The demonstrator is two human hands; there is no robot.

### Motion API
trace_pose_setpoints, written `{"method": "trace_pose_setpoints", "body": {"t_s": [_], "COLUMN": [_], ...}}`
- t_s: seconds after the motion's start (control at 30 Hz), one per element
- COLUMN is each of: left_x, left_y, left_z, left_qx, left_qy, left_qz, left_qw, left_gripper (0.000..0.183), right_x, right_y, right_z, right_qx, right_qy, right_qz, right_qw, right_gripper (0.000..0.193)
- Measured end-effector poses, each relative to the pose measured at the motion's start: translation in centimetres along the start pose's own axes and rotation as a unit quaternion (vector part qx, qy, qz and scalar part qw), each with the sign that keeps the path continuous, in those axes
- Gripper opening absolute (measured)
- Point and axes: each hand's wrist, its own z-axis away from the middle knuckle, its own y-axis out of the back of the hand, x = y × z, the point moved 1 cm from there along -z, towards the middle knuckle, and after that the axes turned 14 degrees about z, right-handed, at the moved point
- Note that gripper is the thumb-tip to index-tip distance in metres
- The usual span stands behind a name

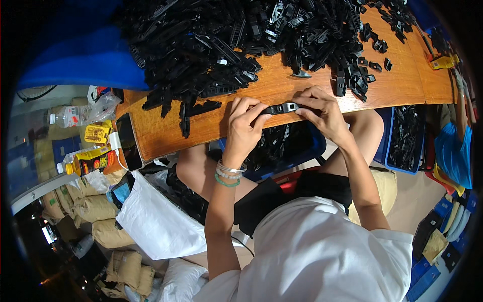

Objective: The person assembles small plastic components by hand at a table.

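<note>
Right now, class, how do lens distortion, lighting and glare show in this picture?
In the head view, the brown wooden tabletop has a front edge bowed by fisheye distortion; bright glints dot the heaped black plastic parts; the lower left is dim, with small bright spots; the slim black piece shows a pale patch, possibly glare.

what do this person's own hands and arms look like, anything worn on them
Both the left hand and right hand are ungloved. The left wrist wears a silver bangle, a pale beaded bracelet and a green bracelet; no bracelet shows on the right. Short white sleeves leave both forearms bare.
</note>
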Motion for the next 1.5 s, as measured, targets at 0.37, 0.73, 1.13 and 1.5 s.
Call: {"method": "trace_pose_setpoints", "body": {"t_s": [0.37,0.73,1.13,1.5], "left_x": [0.9,-0.5,0.6,-0.6], "left_y": [0.9,2.2,-0.9,1.1], "left_z": [-1.0,-3.1,1.3,-0.6], "left_qx": [-0.043,0.009,0.002,-0.019], "left_qy": [-0.005,-0.218,-0.102,-0.019], "left_qz": [0.041,-0.303,-0.072,-0.035], "left_qw": [0.998,0.928,0.992,0.999], "left_gripper": [0.025,0.029,0.021,0.016], "right_x": [-0.6,0.9,-0.2,1.1], "right_y": [-1.1,-1.8,-0.7,-1.2], "right_z": [-0.3,-3.6,-1.7,-3.1], "right_qx": [-0.101,0.204,0.076,-0.015], "right_qy": [0.018,0.041,-0.110,0.035], "right_qz": [-0.045,0.286,-0.155,-0.020], "right_qw": [0.994,0.935,0.979,0.999], "right_gripper": [0.025,0.026,0.029,0.028]}}
